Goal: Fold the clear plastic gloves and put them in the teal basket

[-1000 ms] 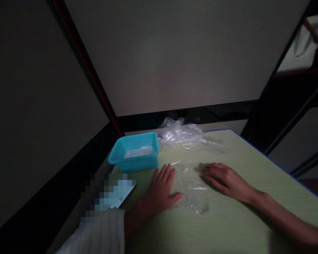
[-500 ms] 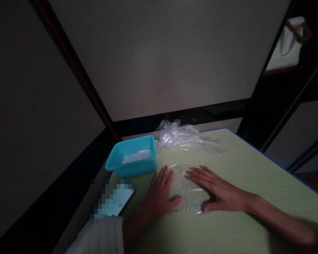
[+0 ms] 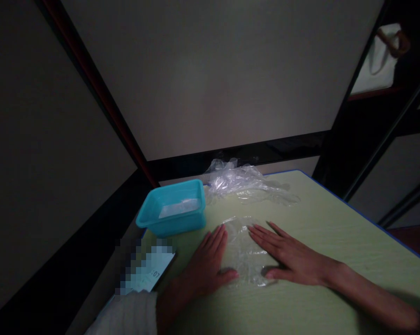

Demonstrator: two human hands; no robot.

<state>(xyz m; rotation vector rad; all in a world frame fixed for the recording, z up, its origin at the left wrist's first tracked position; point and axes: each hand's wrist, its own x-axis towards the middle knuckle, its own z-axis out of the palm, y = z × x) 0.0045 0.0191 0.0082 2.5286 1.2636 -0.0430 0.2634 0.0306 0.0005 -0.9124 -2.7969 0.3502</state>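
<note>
A clear plastic bag [image 3: 245, 251] lies flat on the pale green table, with faint creases catching the light. My left hand [image 3: 210, 260] rests on its left edge, fingers stretched out and thumb pointing right across the plastic. Over its right side lies my right hand [image 3: 290, 256], palm down, the fingers extended and the thumb apart from them. Neither hand grips anything. Behind the bag sits a crumpled heap of clear plastic [image 3: 236, 181] at the table's far edge.
A turquoise plastic basket [image 3: 175, 227] with some clear or whitish material inside stands at the back left. Nearer, by my left sleeve, lies a phone [image 3: 154, 270], partly pixelated. The table [image 3: 335, 223] has a blue edge; cabinet panels rise behind it. A white bag [image 3: 379, 65] sits upper right.
My left fingers have drawn closer together and shifted slightly towards me. My right hand has moved a little, its thumb edging left. The plastic bag stays flat under both hands.
</note>
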